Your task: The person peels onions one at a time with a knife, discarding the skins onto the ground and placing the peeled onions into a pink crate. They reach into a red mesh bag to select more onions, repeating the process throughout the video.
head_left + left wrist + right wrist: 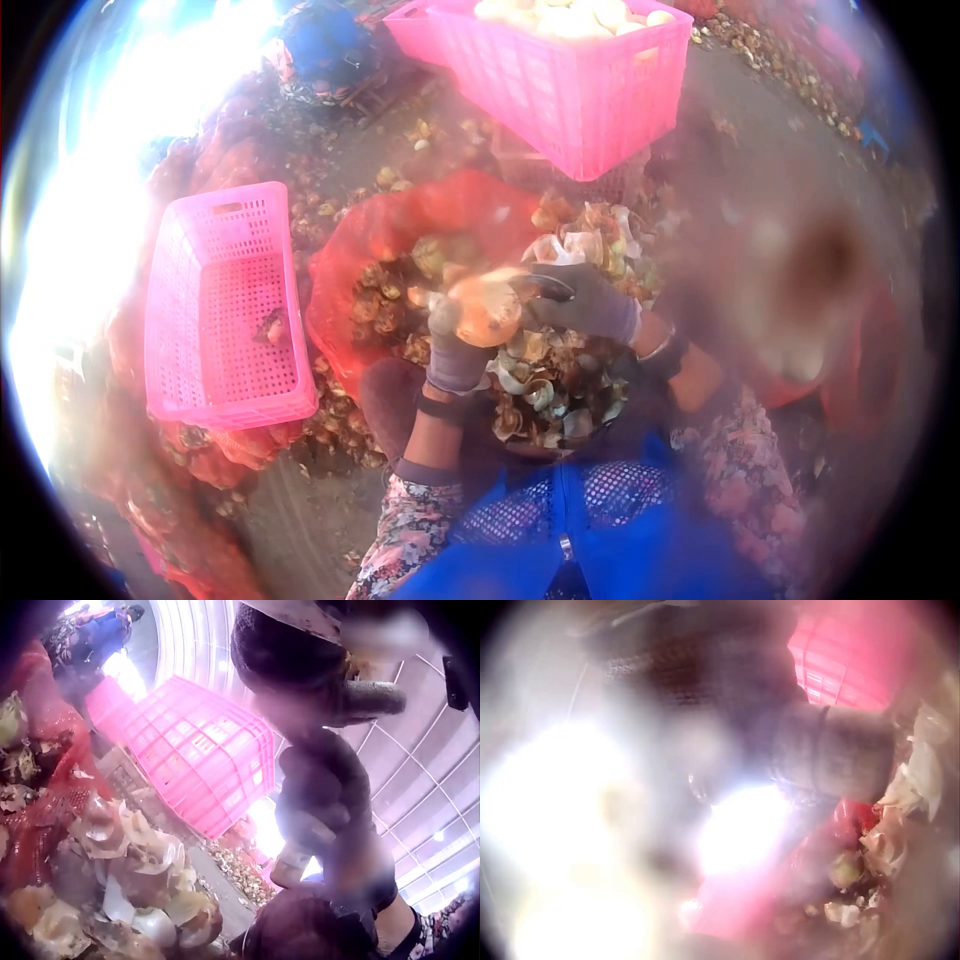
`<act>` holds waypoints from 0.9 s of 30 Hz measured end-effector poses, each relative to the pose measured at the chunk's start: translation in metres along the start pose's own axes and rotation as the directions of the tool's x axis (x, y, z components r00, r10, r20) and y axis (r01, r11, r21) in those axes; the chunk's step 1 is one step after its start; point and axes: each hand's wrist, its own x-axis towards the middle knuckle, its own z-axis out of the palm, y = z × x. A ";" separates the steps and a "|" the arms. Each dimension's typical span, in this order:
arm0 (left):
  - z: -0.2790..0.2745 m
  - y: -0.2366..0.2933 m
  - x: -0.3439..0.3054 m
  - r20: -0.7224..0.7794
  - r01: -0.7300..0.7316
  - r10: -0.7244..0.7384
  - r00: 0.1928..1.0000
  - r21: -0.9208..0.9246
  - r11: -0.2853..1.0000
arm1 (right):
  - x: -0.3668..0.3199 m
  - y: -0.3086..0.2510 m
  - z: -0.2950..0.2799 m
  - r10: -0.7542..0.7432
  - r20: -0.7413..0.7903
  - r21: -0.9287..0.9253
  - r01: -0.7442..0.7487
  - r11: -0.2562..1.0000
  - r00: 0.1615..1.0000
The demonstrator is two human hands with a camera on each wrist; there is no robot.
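Observation:
My gloved left hand (458, 355) holds a round, golden-skinned onion (488, 315) over a heap of dry skins. At the onion's right side is my gloved right hand (590, 303), gripping a small knife whose dark curved blade (550, 285) shows by the fingers. In the left wrist view, the left hand (292, 664) fills the top, and the right hand (330, 795) is curled round a pale handle (291, 866). The right wrist view is glare-washed; a gloved hand (727, 682) crosses its top, the onion hidden there.
Loose onion skins (560, 390) lie below the hands. An opened red mesh sack (340, 260) with onions stands ahead-left. A pink crate (225, 330) sits at left; another pink crate (600, 110), full of pale onions, stands ahead. A person in blue (325, 45) is farther off.

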 end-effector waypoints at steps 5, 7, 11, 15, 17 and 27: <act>-0.028 -0.020 -0.001 0.110 0.048 -0.033 0.993 -0.131 0.990 | 0.004 -0.011 0.003 -0.530 -0.144 -0.372 0.451 0.812 0.836; -0.051 -0.029 0.002 0.278 0.201 -0.150 0.949 -0.165 0.965 | -0.004 -0.004 0.008 -0.371 -0.136 -0.019 0.372 0.928 0.919; -0.051 -0.035 0.007 0.131 -0.125 0.071 0.989 0.472 0.873 | -0.008 -0.029 0.011 0.104 -0.298 0.449 0.043 0.893 0.949; 0.026 -0.007 0.005 -0.135 -0.003 0.006 0.991 0.021 1.000 | -0.006 -0.031 0.005 0.381 -0.110 0.748 -0.175 0.640 0.918; 0.020 -0.020 0.000 -0.183 -0.038 0.094 0.979 0.290 0.956 | -0.005 -0.029 0.010 0.383 -0.136 0.766 -0.148 0.626 0.914; -0.002 -0.028 0.005 -0.171 -0.127 0.090 0.981 -0.223 0.966 | 0.006 0.026 -0.027 -0.150 -0.385 0.048 0.182 0.982 0.911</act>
